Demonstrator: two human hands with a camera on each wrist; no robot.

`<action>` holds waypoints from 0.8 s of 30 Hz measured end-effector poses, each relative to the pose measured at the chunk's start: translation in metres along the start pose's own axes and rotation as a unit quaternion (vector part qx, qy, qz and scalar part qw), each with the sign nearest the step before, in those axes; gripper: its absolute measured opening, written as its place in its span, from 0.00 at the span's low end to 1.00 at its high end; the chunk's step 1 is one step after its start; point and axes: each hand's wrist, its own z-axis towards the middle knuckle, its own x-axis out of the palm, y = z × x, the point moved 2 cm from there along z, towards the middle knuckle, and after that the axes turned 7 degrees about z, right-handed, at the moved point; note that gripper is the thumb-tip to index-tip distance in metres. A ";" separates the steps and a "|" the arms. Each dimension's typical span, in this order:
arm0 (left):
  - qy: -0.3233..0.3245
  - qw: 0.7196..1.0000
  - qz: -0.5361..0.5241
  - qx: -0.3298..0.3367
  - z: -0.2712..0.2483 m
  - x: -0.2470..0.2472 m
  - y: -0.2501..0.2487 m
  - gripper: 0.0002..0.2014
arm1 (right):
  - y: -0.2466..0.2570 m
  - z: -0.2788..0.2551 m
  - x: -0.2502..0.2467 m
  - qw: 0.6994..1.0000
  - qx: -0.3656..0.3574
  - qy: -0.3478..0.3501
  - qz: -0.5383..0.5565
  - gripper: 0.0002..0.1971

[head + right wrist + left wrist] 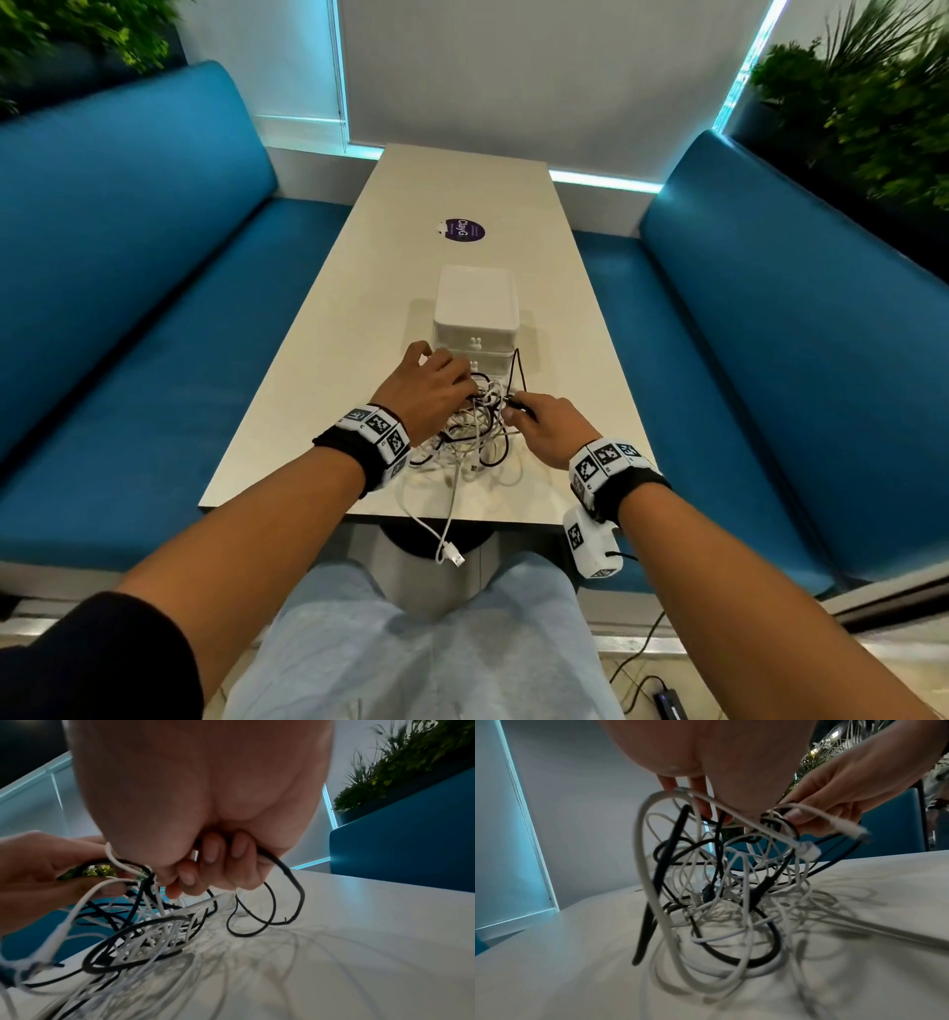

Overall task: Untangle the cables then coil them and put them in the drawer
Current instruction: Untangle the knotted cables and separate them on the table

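A tangle of black and white cables [470,442] lies on the pale table [318,411] near its front edge. Behind the tangle stands a white two-drawer box [475,303], both drawers closed. My left hand [470,395] reaches into the top of the tangle and pinches cable loops [102,866]. My right hand [513,408] is curled round a thin black cable [285,870], which loops up in front of the box. In the left wrist view the lifted tangle [718,892] hangs from both hands. One white cable with a USB plug [452,557] dangles over the table's edge.
Blue benches [128,334] [796,360] flank the table. A round purple sticker [462,229] lies beyond the box. Plants [873,103] stand behind the benches. A black cable and adapter [667,704] lie on the floor at the right.
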 end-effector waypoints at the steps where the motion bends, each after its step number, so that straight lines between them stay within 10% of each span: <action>1: 0.015 1.000 0.004 -0.016 -0.001 -0.001 0.005 0.07 | -0.003 0.000 -0.002 1.000 0.008 0.000 -0.003 0.13; 5: 0.110 0.985 -0.040 -0.127 -0.010 0.000 0.038 0.11 | -0.024 -0.007 -0.009 0.999 0.052 -0.004 -0.012 0.12; 14: 0.104 0.968 -0.212 -0.082 -0.002 -0.012 0.003 0.41 | -0.007 -0.001 0.004 1.000 0.013 -0.009 -0.014 0.11; 24: 0.074 0.995 -0.059 -0.021 0.023 -0.025 -0.012 0.08 | -0.008 -0.004 0.004 0.999 0.029 -0.022 -0.011 0.11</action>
